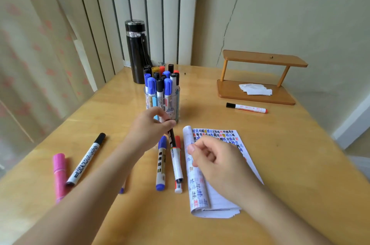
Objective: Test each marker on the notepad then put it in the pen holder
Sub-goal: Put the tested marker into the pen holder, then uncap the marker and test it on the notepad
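A clear pen holder (172, 98) packed with several blue, black and red capped markers stands mid-table. Just in front of it, my left hand (152, 126) pinches the black cap end of a white-bodied marker (176, 161), whose other end points back toward me. My right hand (213, 159) rests with curled fingers on the notepad (220, 202); nothing shows in it. The notepad's top page carries rows of coloured test marks, and its left edge is rolled up. A blue marker (161, 163) and a red marker (178, 186) lie beside the held one.
On the left of the table lie a pink marker (59, 172) and a black-capped white marker (86, 161). Another marker (246, 107) lies at the right, before a wooden shelf (258, 98) holding crumpled paper (256, 89). A black bottle (137, 50) stands behind the holder.
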